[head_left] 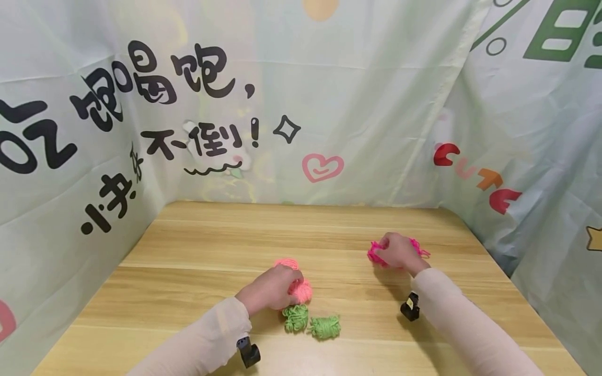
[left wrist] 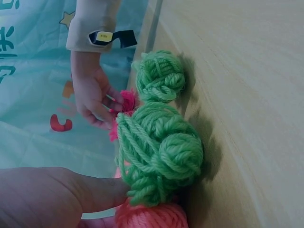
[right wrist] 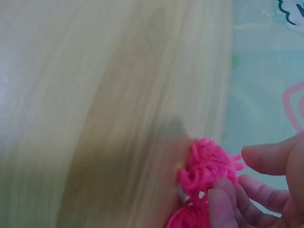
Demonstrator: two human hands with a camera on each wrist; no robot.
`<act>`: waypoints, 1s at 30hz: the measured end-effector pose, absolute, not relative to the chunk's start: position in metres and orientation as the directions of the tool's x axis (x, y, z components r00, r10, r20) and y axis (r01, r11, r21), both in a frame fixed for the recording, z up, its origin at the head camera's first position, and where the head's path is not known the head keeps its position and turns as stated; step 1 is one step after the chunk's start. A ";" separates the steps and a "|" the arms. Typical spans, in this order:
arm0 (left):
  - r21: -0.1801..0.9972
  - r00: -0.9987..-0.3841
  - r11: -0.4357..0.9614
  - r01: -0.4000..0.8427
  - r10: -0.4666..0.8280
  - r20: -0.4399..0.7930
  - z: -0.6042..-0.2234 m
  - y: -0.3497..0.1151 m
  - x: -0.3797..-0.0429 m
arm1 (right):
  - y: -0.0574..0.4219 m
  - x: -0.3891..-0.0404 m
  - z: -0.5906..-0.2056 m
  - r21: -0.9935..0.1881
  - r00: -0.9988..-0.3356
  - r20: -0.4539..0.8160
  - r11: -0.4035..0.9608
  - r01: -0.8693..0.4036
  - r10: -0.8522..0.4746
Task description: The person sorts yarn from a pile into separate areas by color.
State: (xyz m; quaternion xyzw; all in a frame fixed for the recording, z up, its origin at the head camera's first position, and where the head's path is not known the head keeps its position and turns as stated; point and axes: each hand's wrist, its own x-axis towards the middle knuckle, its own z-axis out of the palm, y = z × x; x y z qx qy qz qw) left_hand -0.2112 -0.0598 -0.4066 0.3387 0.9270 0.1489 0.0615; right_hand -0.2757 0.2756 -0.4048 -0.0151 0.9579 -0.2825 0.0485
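Tabletop (head_left: 350, 287) separates left grip (head_left: 273, 289), grasping coral yarn (head_left: 304, 291), from right grip (head_left: 400, 253), slack against magenta yarn (right wrist: 209, 164), nearer back edge (head_left: 310, 204).

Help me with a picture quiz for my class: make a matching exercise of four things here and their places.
Things
1. Coral-pink yarn bundles
2. Bright magenta yarn bundles
3. Looped green yarn bundles
4. Pink outlined smiling heart

Places
A. Printed on the pale fabric backdrop
B. Partly covered by the right hand
C. Lowest of the yarn in the head view
D. Partly covered by the left hand

Pairs: 1-D, 2-B, 3-C, 4-A
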 end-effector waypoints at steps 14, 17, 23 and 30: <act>0.337 -0.766 0.727 0.599 0.642 -0.023 -0.407 -0.062 -0.213 | 0.270 -0.270 -0.395 -0.817 -0.966 -0.235 0.560 0.139 -0.103; 0.357 -0.771 0.727 0.586 0.636 -0.028 -0.406 -0.064 -0.213 | 0.267 -0.268 -0.392 -0.843 -0.958 -0.255 0.515 0.153 -0.132; 0.389 -0.763 0.700 0.599 0.646 0.013 -0.406 -0.069 -0.217 | 0.258 -0.265 -0.387 -0.882 -0.947 -0.279 0.434 0.185 -0.163; 0.479 -0.788 0.679 0.556 0.614 0.045 -0.402 -0.078 -0.222 | 0.251 -0.263 -0.388 -0.900 -0.934 -0.299 0.383 0.208 -0.195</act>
